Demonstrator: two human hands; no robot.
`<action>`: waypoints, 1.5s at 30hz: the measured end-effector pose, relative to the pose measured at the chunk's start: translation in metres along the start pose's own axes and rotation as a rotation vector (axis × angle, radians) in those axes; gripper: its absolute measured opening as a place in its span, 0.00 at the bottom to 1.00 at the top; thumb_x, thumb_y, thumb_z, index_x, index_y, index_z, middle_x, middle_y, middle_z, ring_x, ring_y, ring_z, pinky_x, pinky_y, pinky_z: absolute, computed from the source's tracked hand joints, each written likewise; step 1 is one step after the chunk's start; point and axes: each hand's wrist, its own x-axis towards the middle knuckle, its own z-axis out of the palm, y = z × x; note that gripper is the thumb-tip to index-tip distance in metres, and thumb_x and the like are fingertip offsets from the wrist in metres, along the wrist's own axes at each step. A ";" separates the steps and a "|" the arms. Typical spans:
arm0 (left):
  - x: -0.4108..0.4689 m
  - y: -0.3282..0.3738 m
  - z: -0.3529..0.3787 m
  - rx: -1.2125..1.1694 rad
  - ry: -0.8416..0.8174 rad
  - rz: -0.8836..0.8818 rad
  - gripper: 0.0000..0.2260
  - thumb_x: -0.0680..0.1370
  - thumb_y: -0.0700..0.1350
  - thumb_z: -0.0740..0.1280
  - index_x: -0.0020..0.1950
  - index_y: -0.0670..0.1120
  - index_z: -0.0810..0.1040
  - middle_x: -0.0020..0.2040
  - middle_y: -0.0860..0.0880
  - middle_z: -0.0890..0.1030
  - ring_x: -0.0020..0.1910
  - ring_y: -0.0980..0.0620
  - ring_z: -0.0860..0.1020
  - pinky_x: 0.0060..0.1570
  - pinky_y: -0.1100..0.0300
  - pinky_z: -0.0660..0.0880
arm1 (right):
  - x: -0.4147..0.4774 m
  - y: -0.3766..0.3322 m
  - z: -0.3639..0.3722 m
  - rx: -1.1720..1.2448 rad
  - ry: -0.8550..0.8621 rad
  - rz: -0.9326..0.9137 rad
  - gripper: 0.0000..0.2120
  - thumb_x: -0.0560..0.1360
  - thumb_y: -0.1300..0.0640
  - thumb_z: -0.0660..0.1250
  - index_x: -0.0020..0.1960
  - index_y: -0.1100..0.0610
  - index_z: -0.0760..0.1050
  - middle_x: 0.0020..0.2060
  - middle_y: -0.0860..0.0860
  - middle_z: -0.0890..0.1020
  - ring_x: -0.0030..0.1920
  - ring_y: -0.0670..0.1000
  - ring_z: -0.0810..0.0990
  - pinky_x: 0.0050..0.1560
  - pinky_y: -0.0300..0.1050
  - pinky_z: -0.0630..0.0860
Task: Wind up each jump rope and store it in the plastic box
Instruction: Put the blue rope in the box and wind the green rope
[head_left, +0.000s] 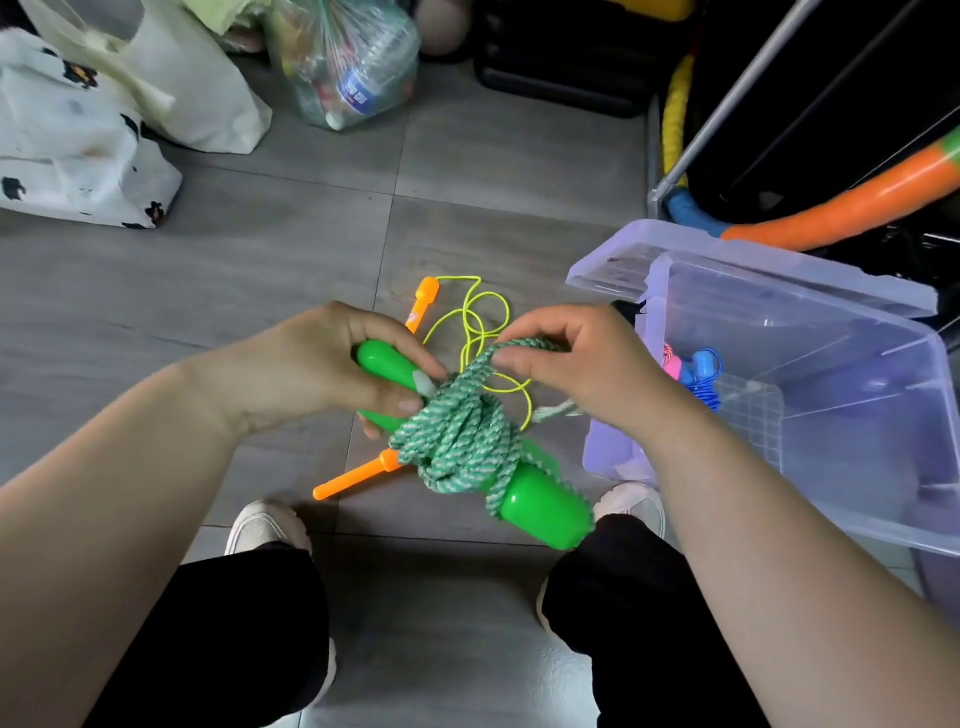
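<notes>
Left of the plastic box (857, 467), your left hand (322, 364) grips the green handles (545, 512), with the green-white rope (462, 436) wound around them. Your right hand (582, 364) pinches a loop of this rope near the box's left wall. Farther, left of the box, the orange-handled rope (427, 293) lies loose on the floor (260, 260). Inside the box lies a blue rope (701, 374).

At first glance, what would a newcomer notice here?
The green jump rope at centre, its cord bundled round the handles: the left hand grips one handle, the right hand pinches a loop. Behind it an orange-handled rope lies loose on the floor; at right, the clear plastic box holds a blue rope.
</notes>
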 end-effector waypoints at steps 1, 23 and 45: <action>-0.001 0.000 -0.001 -0.100 -0.031 0.024 0.17 0.46 0.49 0.82 0.33 0.54 0.84 0.31 0.53 0.83 0.28 0.59 0.79 0.27 0.66 0.76 | 0.001 0.002 -0.002 0.060 0.022 0.009 0.12 0.69 0.61 0.70 0.32 0.46 0.76 0.23 0.41 0.75 0.29 0.39 0.69 0.32 0.30 0.65; 0.018 -0.012 -0.010 -0.129 0.901 0.046 0.07 0.71 0.36 0.69 0.40 0.49 0.77 0.36 0.51 0.75 0.26 0.59 0.77 0.27 0.69 0.77 | 0.003 -0.004 0.045 -0.421 -0.106 0.064 0.09 0.76 0.52 0.60 0.49 0.54 0.76 0.26 0.45 0.65 0.39 0.52 0.66 0.32 0.44 0.60; 0.002 -0.003 -0.005 -0.070 0.064 0.081 0.24 0.40 0.61 0.79 0.32 0.55 0.84 0.32 0.52 0.83 0.26 0.56 0.79 0.25 0.66 0.75 | -0.002 -0.006 -0.003 0.243 -0.094 -0.040 0.12 0.69 0.66 0.68 0.36 0.49 0.77 0.26 0.36 0.80 0.31 0.33 0.75 0.37 0.24 0.70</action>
